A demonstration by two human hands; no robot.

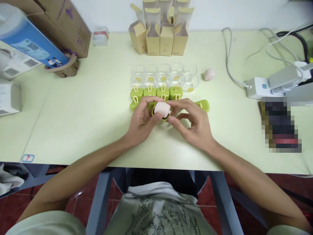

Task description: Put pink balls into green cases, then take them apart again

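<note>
Over the middle of the desk, my left hand grips a small green case with a pale pink rounded piece in its opening. My left thumb lies against the pink piece. The fingers and thumb of my right hand close on the right side of the same case. Just beyond my hands are several green rounded cases with yellow loops. Fingers partly hide the nearer row. One green piece lies to the right of it. Behind stand clear plastic cups with yellow stickers.
Open cardboard boxes stand against the wall. Another pale pink piece lies right of the cups. A power strip with cables and a blurred-out dark object are at right. A blue-wrapped roll and large cartons occupy the left.
</note>
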